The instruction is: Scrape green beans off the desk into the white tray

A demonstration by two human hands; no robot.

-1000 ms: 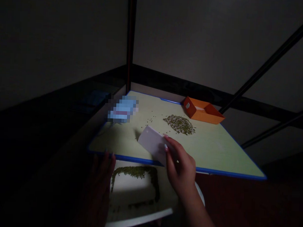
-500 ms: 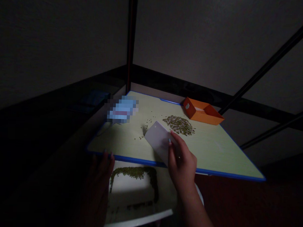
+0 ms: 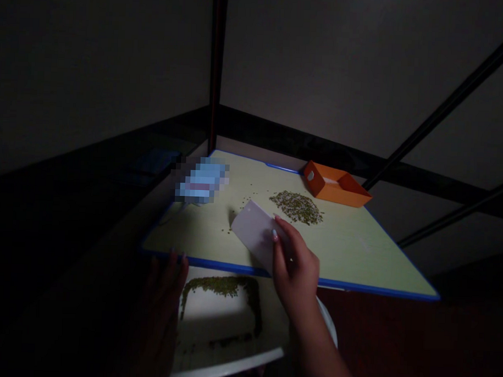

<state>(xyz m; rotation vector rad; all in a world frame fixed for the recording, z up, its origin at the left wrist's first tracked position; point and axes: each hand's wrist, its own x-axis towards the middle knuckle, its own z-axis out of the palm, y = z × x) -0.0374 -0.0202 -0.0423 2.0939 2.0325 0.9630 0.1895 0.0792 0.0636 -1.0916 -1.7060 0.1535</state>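
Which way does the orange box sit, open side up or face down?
Open side up: the orange box shows its inside between raised walls.

- An orange open-topped box [image 3: 345,195] over by the wall [image 3: 314,58]
- Something light blue [image 3: 203,180], too blurred to make out
- Dark slanting bars [image 3: 452,110] on the right
- Dim reddish floor [image 3: 394,342]

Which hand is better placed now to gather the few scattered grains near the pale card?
Right, I judge: the right hand holds the pale card over the board, close to the scattered grains. The left hand is farther away, in shadow at the board's near edge.
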